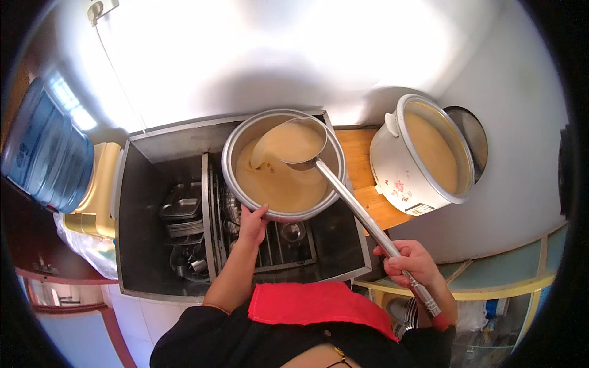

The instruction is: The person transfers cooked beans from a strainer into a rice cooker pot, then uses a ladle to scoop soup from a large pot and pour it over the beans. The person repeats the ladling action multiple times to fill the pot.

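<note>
A round metal pot (230, 175) of tan, milky liquid (276, 187) sits over the right part of a metal sink. My left hand (253, 224) grips the pot's near rim, its fingers closed on the edge. In my right hand (408, 262) is the long handle of a large metal ladle (356, 205), which slants down from upper left to lower right. The ladle's bowl is tipped over the pot, and tan liquid pours from its left lip into the liquid below.
Right of the sink, a white rice cooker (392, 165) with similar liquid stands open on a wooden board (357, 153). The double sink (138, 245) holds stacked metal trays (184, 214) on its left side. A blue water bottle (52, 153) on a yellow dispenser (101, 196) stands far left.
</note>
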`<state>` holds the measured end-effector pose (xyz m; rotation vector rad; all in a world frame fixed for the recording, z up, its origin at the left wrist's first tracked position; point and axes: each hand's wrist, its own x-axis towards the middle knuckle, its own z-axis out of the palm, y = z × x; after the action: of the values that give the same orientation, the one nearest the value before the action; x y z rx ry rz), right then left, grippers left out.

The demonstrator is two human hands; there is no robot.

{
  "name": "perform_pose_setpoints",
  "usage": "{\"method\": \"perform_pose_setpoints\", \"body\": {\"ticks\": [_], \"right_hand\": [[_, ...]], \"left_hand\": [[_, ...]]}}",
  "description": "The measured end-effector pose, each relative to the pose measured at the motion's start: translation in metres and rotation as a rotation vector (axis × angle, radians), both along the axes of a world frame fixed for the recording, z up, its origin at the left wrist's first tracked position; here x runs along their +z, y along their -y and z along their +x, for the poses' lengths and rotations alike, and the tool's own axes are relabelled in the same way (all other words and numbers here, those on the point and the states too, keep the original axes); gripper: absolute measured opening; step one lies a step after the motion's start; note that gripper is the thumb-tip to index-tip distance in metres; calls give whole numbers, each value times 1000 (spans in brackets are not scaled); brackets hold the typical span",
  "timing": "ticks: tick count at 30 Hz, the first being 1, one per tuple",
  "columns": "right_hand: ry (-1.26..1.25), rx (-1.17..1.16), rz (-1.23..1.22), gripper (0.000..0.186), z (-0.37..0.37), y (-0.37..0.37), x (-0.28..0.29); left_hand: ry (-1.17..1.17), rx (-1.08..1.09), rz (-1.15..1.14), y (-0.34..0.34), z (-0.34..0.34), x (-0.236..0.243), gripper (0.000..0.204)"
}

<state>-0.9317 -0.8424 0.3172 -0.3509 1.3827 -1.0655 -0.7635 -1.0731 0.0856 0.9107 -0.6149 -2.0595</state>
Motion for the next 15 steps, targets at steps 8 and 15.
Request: {"method": "perform_pose_setpoints", "body": {"ticks": [8,15], "right_hand": [[-283,85,30,24,3,5,-14],[-777,194,36,29,2,-12,-31]], "left_hand": [[-9,11,8,2,-1,-2,59],[-43,41,-7,0,0,1,56]]}}
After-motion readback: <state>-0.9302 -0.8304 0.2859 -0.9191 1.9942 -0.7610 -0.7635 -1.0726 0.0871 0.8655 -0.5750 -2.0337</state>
